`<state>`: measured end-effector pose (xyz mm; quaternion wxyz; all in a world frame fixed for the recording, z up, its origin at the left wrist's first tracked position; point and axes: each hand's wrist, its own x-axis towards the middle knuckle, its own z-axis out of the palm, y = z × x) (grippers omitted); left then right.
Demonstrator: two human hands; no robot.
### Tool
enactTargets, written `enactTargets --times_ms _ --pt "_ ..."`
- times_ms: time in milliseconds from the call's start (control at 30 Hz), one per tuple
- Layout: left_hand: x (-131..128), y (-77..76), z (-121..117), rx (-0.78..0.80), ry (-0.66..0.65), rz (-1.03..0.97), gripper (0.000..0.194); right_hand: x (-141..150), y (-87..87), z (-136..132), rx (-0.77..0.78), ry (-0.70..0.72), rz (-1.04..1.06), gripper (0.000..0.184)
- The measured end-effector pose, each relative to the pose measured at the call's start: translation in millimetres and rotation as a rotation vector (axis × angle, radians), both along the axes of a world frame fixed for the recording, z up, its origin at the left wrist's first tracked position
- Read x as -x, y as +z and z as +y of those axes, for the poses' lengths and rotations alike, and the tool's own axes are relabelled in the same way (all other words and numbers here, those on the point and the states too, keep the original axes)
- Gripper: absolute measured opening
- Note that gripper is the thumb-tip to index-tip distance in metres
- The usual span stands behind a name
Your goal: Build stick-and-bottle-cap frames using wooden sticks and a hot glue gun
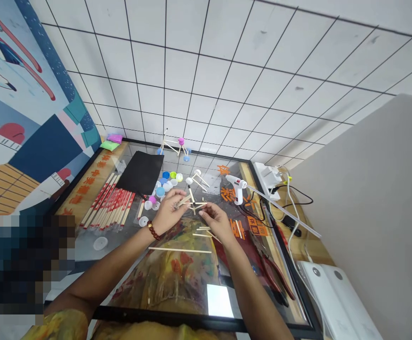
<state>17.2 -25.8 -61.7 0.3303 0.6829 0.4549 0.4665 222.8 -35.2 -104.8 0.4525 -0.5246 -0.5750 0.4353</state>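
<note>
A small frame of pale wooden sticks (pixel 194 206), with one upright stick that is partly black, is held above the glass tabletop. My left hand (pixel 167 211), wearing a beaded bracelet, pinches its left side. On the right, my right hand (pixel 217 220) grips the end of the frame between thumb and fingers. Short cut sticks (pixel 202 234) lie just below my right hand. One longer stick (pixel 180 250) rests nearer to me. Just beyond the frame is another stick piece (pixel 201 179) with white caps at its end.
Coloured bottle caps (pixel 160 191) and wrapped chopsticks (pixel 108 208) lie at left beside a black sheet (pixel 141 171). A stick-and-cap model (pixel 181 146) stands at the back. On the right are a glue gun (pixel 237 187) with a long glue stick, pliers (pixel 275 274) and cables (pixel 291 236).
</note>
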Motion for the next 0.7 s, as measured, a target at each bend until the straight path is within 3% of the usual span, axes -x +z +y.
enactTargets --times_ms 400,700 --pt "-2.5 -5.4 -0.6 0.005 -0.002 0.044 0.012 -1.3 -12.6 1.7 -0.028 0.017 -0.035 0.029" --pt "-0.4 3.6 -4.7 -0.033 -0.013 0.025 0.009 3.0 -3.3 -3.7 -0.103 -0.152 0.064 0.026"
